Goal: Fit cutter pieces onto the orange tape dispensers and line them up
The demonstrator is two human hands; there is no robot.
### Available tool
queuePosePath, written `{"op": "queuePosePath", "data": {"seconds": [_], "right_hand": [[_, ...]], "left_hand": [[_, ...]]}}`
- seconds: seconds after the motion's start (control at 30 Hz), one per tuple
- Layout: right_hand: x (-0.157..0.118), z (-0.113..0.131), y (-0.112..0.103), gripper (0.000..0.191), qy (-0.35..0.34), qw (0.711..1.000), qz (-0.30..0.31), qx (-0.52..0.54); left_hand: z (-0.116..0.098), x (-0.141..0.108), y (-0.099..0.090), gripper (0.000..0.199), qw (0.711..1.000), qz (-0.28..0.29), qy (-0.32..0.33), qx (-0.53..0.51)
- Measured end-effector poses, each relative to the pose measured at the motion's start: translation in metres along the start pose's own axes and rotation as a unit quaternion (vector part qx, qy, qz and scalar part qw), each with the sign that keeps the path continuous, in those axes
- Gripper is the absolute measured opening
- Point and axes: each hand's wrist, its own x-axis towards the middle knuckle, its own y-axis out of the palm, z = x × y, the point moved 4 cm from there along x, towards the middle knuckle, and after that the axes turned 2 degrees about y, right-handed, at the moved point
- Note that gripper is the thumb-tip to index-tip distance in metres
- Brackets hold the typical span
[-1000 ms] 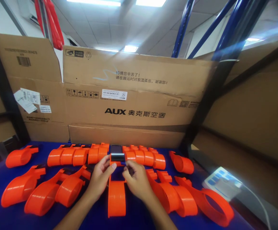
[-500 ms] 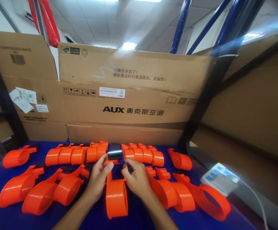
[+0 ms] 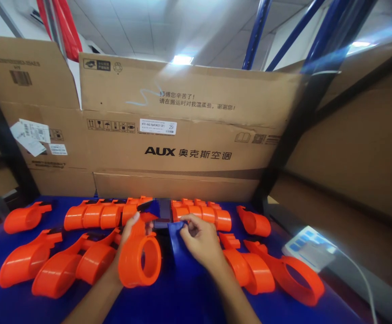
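My left hand is closed round the neck of an orange tape dispenser, partly hidden behind it. The dispenser is tilted, its round ring toward me. At its head shows a dark and blue piece. My right hand is to the right, apart from the dispenser, with thumb and fingers pinching the top of a blue strip. The strip hangs down against the blue tabletop, so its lower end is hard to make out. Behind both hands lies a dark, box-like object.
Several orange dispensers stand in rows to the left and right. A white and blue device with a cable sits at the right. A cardboard wall closes off the back, with a dark post at its right.
The dispenser has swung left and turned in my left hand, its ring now facing me. My right hand has drawn away from its head, with the blue strip now in its fingers.
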Motion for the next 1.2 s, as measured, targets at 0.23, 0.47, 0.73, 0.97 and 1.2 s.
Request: {"op": "queuePosePath", "data": {"seconds": [0.23,0.47,0.73,0.97,1.2], "right_hand": [[-0.001,0.002,-0.011,0.012,-0.012,0.991,0.083,-0.107],[-0.009,0.004,-0.001,0.013,-0.038,0.977,0.158,-0.141],[-0.004,0.015,-0.006,0.019,-0.08,0.988,0.073,-0.111],[-0.01,0.023,0.002,0.045,-0.178,0.981,-0.002,-0.075],[-0.017,0.019,0.015,0.042,-0.21,0.972,-0.023,-0.104]], "left_hand": [[0.0,0.009,0.002,0.033,0.999,0.009,0.018,0.049],[-0.001,0.003,0.006,0.032,0.998,0.012,0.019,0.058],[-0.002,-0.004,0.02,0.04,0.983,0.101,0.055,0.14],[0.006,-0.01,0.026,0.045,0.982,0.145,0.027,0.122],[0.007,-0.01,0.027,0.04,0.976,0.14,0.035,0.164]]}}
